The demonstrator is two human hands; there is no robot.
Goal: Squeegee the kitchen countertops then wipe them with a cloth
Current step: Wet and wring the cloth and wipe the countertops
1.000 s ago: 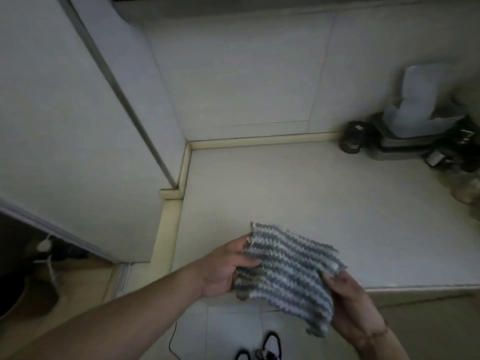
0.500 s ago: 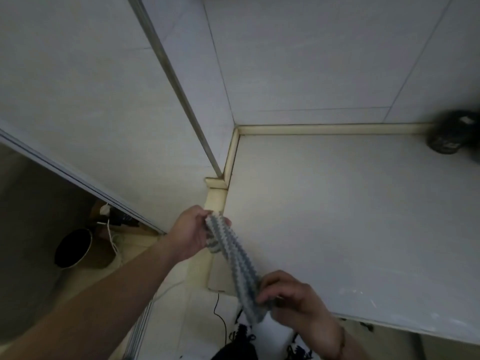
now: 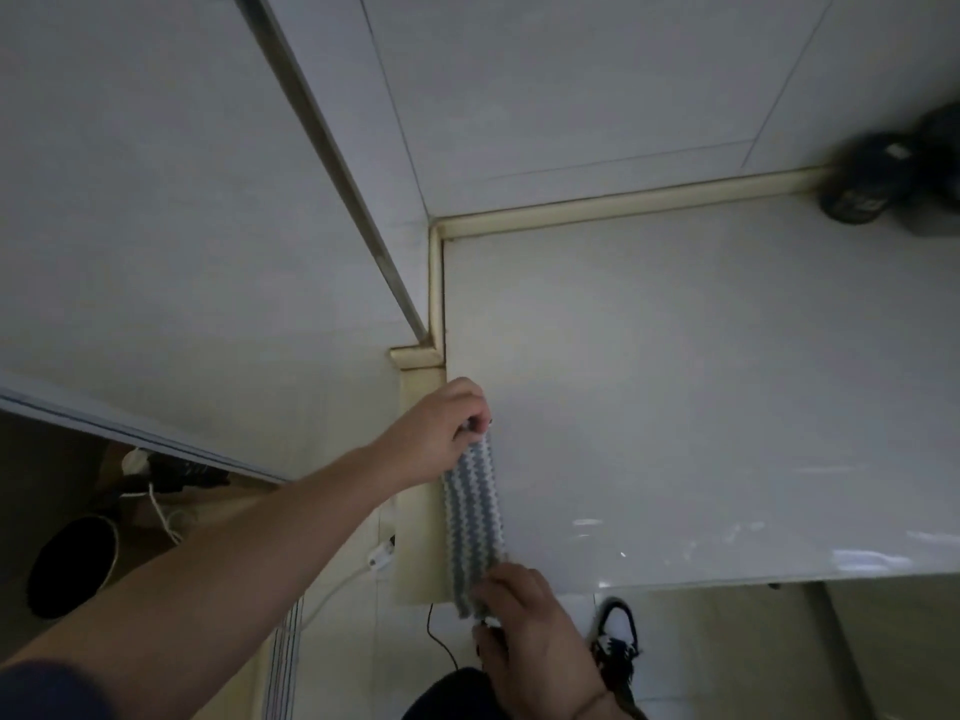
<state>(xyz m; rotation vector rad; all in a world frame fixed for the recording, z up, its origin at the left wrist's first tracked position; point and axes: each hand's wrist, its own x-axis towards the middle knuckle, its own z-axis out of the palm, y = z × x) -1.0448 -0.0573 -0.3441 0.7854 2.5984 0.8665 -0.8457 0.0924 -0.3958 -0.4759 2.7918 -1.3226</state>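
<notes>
A grey-and-white striped knitted cloth (image 3: pixel 475 517) is stretched into a narrow strip along the left edge of the white countertop (image 3: pixel 701 397). My left hand (image 3: pixel 441 433) pinches its far end near the counter's left rim. My right hand (image 3: pixel 530 631) grips its near end at the counter's front corner. No squeegee is in view.
Tiled walls meet at the back left corner, with a cream trim strip (image 3: pixel 435 293) along the counter. Dark blurred jars (image 3: pixel 872 184) stand at the back right. Below left are a black bin (image 3: pixel 72 563), a white cable (image 3: pixel 332 589) and a shoe (image 3: pixel 615 636) on the floor.
The cloth went from spread flat between my hands to folded into a narrow strip, then moved onto the counter's left edge. The view shifted left, away from the appliances.
</notes>
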